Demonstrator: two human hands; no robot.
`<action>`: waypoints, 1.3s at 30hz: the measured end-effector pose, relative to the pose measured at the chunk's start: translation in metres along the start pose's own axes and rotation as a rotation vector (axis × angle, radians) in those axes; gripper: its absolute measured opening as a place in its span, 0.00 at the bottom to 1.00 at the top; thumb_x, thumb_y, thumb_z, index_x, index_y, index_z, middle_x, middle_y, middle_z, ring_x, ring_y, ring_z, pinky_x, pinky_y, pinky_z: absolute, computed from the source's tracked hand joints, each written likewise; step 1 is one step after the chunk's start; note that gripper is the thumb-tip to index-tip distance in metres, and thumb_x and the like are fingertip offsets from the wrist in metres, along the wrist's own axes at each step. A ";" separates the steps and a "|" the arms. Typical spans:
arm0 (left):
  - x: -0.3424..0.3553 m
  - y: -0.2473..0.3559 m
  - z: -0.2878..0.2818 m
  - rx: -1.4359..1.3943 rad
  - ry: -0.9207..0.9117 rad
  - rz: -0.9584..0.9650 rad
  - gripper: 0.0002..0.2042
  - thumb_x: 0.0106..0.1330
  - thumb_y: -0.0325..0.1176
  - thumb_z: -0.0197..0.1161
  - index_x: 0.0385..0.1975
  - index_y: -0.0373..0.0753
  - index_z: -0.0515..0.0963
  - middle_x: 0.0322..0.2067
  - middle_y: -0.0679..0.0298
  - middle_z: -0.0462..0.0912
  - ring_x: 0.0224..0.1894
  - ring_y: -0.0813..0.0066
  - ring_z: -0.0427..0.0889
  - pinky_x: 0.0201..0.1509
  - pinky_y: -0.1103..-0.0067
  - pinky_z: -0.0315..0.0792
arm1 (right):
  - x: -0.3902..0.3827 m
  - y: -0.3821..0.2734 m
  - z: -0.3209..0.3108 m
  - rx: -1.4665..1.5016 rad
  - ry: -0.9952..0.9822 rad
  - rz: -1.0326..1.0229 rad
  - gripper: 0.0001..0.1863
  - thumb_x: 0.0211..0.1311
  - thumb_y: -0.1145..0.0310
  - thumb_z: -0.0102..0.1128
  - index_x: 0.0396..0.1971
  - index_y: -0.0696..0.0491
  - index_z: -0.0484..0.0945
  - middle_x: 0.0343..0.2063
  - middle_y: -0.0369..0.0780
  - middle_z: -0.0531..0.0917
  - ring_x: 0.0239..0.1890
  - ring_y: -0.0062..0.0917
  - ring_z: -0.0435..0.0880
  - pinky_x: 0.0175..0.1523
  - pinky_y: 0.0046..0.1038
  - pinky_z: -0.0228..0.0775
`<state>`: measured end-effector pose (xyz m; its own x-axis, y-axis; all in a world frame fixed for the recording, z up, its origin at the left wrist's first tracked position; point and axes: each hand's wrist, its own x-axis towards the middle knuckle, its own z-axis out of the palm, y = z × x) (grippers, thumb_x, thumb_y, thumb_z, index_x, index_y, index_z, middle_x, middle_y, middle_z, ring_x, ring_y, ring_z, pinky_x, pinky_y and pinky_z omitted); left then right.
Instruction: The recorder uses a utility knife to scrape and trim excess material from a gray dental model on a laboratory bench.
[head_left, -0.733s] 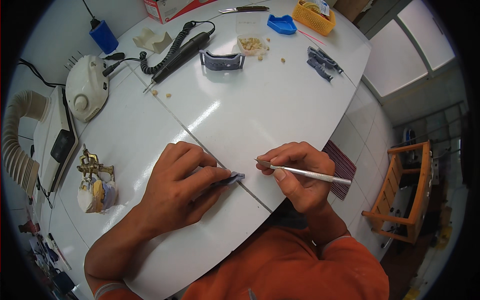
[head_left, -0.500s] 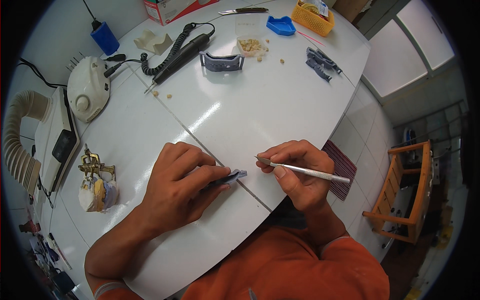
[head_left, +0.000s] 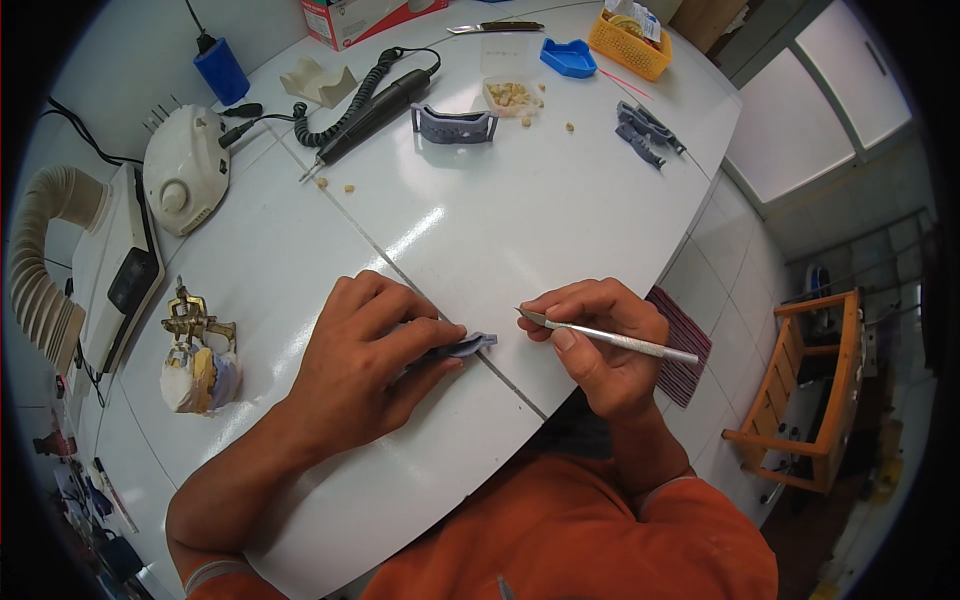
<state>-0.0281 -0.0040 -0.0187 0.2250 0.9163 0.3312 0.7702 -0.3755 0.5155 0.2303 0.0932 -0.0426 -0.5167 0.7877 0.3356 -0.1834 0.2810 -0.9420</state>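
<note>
My left hand is closed on a small grey-blue moulded piece, pinching it between thumb and fingers near the table's front edge. Only the right end of that piece shows; my fingers cover the rest. Opposite it, my right hand grips a silver craft knife like a pen. The knife's pointed blade aims left at the piece and is apart from it. Farther back, a similar grey moulded piece stands on the table, and more grey pieces lie at the far right.
A dental cast on a brass articulator stands at left, beside a white control box and a ribbed hose. A black handpiece, an open box of tooth-coloured bits, a blue tray and a yellow basket are farther back.
The view has shifted slightly, moving the far table things a little to the right in the picture. The grey-blue piece lies a bit flatter in my left fingers. Both hands keep their holds.
</note>
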 end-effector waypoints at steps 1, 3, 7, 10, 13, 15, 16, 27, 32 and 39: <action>0.000 0.000 0.000 0.000 0.001 0.000 0.16 0.57 0.30 0.84 0.46 0.45 0.91 0.41 0.67 0.84 0.46 0.66 0.77 0.51 0.70 0.70 | 0.000 0.000 0.000 0.000 0.000 -0.001 0.09 0.63 0.84 0.63 0.43 0.65 0.83 0.43 0.54 0.92 0.46 0.34 0.96 0.56 0.33 0.89; 0.000 0.000 0.001 -0.006 0.001 -0.004 0.16 0.57 0.30 0.84 0.46 0.45 0.91 0.41 0.67 0.84 0.46 0.66 0.77 0.51 0.70 0.70 | 0.000 0.001 -0.001 -0.018 -0.006 -0.004 0.09 0.63 0.84 0.63 0.43 0.65 0.83 0.43 0.54 0.92 0.46 0.34 0.96 0.56 0.33 0.89; -0.001 -0.001 0.000 -0.008 -0.003 -0.010 0.16 0.58 0.30 0.83 0.47 0.45 0.91 0.41 0.67 0.84 0.46 0.66 0.77 0.51 0.70 0.70 | 0.000 0.002 0.000 -0.008 -0.007 -0.010 0.09 0.63 0.83 0.63 0.43 0.65 0.83 0.43 0.54 0.92 0.46 0.34 0.96 0.56 0.33 0.90; -0.001 -0.002 -0.001 -0.016 -0.001 -0.022 0.16 0.58 0.31 0.83 0.47 0.44 0.91 0.42 0.66 0.84 0.46 0.65 0.77 0.52 0.69 0.70 | 0.000 0.000 0.001 -0.011 -0.004 -0.001 0.09 0.63 0.84 0.62 0.43 0.65 0.83 0.43 0.54 0.92 0.46 0.34 0.96 0.56 0.33 0.90; -0.001 -0.002 -0.001 -0.009 0.018 -0.051 0.17 0.58 0.33 0.84 0.48 0.44 0.91 0.42 0.66 0.84 0.47 0.65 0.77 0.52 0.69 0.70 | 0.000 0.000 0.002 -0.007 -0.001 -0.014 0.10 0.62 0.84 0.62 0.43 0.65 0.83 0.43 0.54 0.92 0.46 0.34 0.96 0.55 0.33 0.90; -0.002 -0.002 -0.002 -0.002 0.029 -0.100 0.18 0.57 0.36 0.86 0.46 0.44 0.90 0.42 0.65 0.84 0.47 0.64 0.77 0.52 0.68 0.69 | 0.000 0.001 0.001 -0.009 -0.005 -0.022 0.10 0.62 0.85 0.62 0.43 0.65 0.83 0.43 0.54 0.92 0.45 0.34 0.96 0.55 0.33 0.90; -0.002 -0.002 -0.001 0.004 0.030 -0.105 0.18 0.57 0.36 0.86 0.46 0.44 0.90 0.42 0.65 0.84 0.47 0.64 0.77 0.52 0.68 0.69 | 0.000 0.001 0.001 -0.003 -0.009 -0.024 0.10 0.62 0.85 0.62 0.43 0.65 0.83 0.43 0.54 0.92 0.45 0.34 0.96 0.55 0.33 0.90; -0.001 -0.002 -0.002 0.002 0.001 -0.133 0.20 0.54 0.38 0.87 0.46 0.45 0.88 0.43 0.66 0.82 0.46 0.66 0.77 0.52 0.69 0.67 | 0.000 0.000 0.001 -0.036 0.010 -0.040 0.08 0.63 0.84 0.62 0.42 0.64 0.82 0.42 0.54 0.92 0.44 0.34 0.96 0.53 0.34 0.92; -0.002 -0.002 -0.003 -0.006 -0.003 -0.132 0.20 0.54 0.38 0.87 0.46 0.45 0.88 0.43 0.66 0.83 0.46 0.66 0.77 0.52 0.69 0.68 | 0.001 -0.001 0.002 -0.041 0.015 -0.044 0.07 0.63 0.83 0.62 0.41 0.64 0.83 0.41 0.54 0.92 0.43 0.33 0.96 0.53 0.34 0.91; -0.002 -0.003 -0.002 -0.016 -0.015 -0.124 0.20 0.54 0.37 0.87 0.46 0.45 0.88 0.43 0.66 0.83 0.47 0.65 0.78 0.53 0.69 0.68 | 0.000 -0.001 0.003 -0.044 0.022 -0.037 0.08 0.63 0.84 0.62 0.41 0.64 0.83 0.41 0.54 0.92 0.43 0.33 0.96 0.52 0.33 0.91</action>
<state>-0.0322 -0.0054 -0.0193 0.1379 0.9578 0.2523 0.7829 -0.2614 0.5645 0.2282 0.0912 -0.0419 -0.4917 0.7878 0.3710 -0.1648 0.3341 -0.9280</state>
